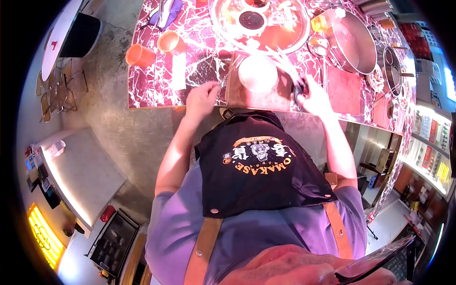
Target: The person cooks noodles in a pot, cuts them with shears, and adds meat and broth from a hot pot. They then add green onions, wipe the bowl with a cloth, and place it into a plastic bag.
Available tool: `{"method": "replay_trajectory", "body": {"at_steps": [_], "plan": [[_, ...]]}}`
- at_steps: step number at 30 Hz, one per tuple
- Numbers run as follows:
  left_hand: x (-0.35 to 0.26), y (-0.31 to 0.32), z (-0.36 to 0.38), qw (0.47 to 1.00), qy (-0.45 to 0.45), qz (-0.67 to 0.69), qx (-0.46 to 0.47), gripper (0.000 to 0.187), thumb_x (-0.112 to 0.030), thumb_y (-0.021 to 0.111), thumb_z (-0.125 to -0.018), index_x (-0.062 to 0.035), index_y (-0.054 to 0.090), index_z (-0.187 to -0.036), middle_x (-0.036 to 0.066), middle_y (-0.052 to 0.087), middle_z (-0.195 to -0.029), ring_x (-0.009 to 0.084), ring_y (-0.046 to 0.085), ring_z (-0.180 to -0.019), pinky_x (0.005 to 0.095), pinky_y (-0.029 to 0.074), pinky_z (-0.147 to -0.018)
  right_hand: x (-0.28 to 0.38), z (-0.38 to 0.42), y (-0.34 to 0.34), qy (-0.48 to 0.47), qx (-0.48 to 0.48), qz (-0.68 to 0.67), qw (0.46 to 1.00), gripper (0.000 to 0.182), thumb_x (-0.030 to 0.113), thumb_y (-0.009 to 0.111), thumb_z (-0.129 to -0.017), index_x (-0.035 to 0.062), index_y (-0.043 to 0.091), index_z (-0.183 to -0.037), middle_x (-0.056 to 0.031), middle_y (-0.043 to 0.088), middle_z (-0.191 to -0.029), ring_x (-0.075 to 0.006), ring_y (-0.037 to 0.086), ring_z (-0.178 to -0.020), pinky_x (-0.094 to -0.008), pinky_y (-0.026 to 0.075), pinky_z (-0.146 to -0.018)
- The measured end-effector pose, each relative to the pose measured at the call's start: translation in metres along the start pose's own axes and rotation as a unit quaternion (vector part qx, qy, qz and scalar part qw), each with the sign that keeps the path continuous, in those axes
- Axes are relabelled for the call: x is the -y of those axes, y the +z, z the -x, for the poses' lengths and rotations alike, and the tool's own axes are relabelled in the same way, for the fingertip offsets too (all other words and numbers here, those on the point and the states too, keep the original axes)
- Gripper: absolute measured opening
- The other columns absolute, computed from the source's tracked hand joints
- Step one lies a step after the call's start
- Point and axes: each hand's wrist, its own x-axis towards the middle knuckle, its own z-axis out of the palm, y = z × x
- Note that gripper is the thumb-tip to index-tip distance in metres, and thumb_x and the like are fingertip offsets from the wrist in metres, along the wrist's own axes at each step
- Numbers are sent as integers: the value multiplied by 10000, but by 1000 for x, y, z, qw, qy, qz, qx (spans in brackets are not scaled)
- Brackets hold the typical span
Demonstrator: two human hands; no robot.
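At the table's front edge my left hand (203,98) is closed in a loose fist, with nothing showing in its fingers. My right hand (314,99) wraps around a black-handled tool (299,89) whose kind I cannot tell. Between the hands, a round white plate (258,73) lies on a brown board (235,96). Pale slender pieces (281,58) lie just beyond the plate, left of the right hand. A white strip of paper (179,71) is beyond the left hand, close to two orange cups (172,42) (140,56).
Behind the plate stands a large round tray of red food (294,35) with a dark sauce bowl (251,20). A wide metal pot (354,42), a ladle (318,43), a reddish-brown mat (343,90) and a dark pan (392,71) fill the right side. A purple-and-white cloth item (167,14) lies back left.
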Motion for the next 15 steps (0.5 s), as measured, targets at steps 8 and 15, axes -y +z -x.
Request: {"method": "replay_trajectory", "body": {"at_steps": [8,15], "plan": [[-20,16,-118,972,-16,-232,37,222,-302,514,-894,-168,675,-969,151,662,-905,364,629,-831,455,496,-708,5,-124,-11,-135,15,258,957,541,277,689,-698,75,477,-1153,-212,601,-1000,-369,619,-946,-440,515,-810],[-17,30,-127,978,6,-208,31,214,-208,479,-848,-117,671,-867,154,662,-879,372,627,-836,481,490,-728,6,-187,-3,-101,130,237,958,533,237,667,-716,61,533,-1201,-202,648,-1024,-327,629,-976,-406,504,-840]]}}
